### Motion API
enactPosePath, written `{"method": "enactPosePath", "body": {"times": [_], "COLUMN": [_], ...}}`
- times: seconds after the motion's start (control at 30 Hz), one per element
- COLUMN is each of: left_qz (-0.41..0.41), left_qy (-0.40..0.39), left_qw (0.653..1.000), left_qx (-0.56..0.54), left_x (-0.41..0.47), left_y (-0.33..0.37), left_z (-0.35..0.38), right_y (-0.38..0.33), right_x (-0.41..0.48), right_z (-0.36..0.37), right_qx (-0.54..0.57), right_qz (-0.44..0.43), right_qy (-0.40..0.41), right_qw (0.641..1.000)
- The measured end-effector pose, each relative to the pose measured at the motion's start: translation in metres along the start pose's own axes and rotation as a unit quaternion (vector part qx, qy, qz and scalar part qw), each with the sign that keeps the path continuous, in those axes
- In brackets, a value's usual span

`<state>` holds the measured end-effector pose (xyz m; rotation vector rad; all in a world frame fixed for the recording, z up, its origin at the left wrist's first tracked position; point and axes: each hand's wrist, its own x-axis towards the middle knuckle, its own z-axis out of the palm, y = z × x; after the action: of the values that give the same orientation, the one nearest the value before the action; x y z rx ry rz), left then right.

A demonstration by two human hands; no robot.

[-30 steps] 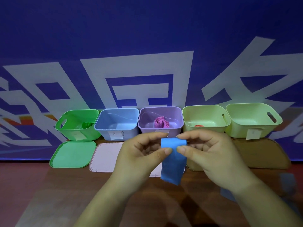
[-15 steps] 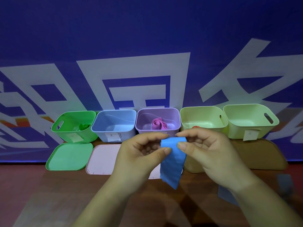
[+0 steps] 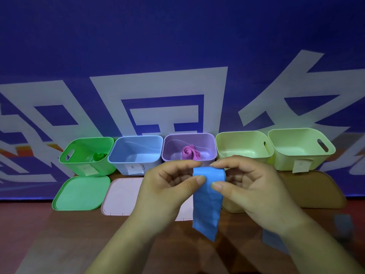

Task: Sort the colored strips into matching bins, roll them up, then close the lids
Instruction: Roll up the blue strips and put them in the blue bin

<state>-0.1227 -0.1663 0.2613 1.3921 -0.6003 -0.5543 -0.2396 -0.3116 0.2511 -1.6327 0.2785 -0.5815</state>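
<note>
A dark blue banner (image 3: 177, 46) with big white shapes fills the background, and a brown table (image 3: 59, 244) runs along its foot.

Above the table's middle, a blue strip (image 3: 207, 204) is held up in front of the bins. Its top end curls over into the start of a roll and the rest hangs loose, the lower tip free in the air. The left hand (image 3: 167, 186) pinches the curled end from one side, thumb pressed on the front and forefinger over the top. The right hand (image 3: 254, 186) pinches it from the other side in the same way, so both sets of fingers are clamped on the strip.

Behind the hands, five open bins stand in a row against the banner. The green bin (image 3: 79, 165) holds a green roll (image 3: 99, 156). The blue bin (image 3: 118, 167) is just beside it. The purple bin (image 3: 189, 135) holds a pink roll (image 3: 189, 153). Two yellow-green bins (image 3: 300, 143) close the row on the right.

The lids lie flat in front of the bins: a green lid (image 3: 81, 192), a pale pink lid (image 3: 122, 196) partly hidden by the left hand, and brown lids (image 3: 312, 188) on the right. Blurred bluish patches (image 3: 274, 242) show low on the right, too unclear to make out.
</note>
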Motion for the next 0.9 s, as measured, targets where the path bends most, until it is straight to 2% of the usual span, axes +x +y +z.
{"method": "enactPosePath", "body": {"times": [0.27, 0.4, 0.73, 0.9], "left_qz": [-0.006, 0.014, 0.057, 0.067], "left_qy": [-0.009, -0.02, -0.048, -0.035], "left_qw": [1.0, 0.999, 0.996, 0.996], "left_qx": [0.009, 0.045, 0.053, 0.049], "left_x": [0.007, 0.01, 0.016, 0.017], "left_y": [-0.005, -0.009, -0.012, -0.013], "left_z": [0.0, 0.0, 0.001, 0.001], "right_y": [0.004, 0.005, 0.004, 0.004], "right_x": [0.002, 0.004, 0.011, 0.014], "right_z": [-0.002, -0.003, -0.008, -0.007], "right_qx": [0.008, 0.014, 0.028, 0.026], "right_qz": [0.015, 0.027, 0.053, 0.073], "right_qy": [0.013, 0.015, 0.026, 0.031], "right_qw": [1.0, 0.999, 0.998, 0.997]}}
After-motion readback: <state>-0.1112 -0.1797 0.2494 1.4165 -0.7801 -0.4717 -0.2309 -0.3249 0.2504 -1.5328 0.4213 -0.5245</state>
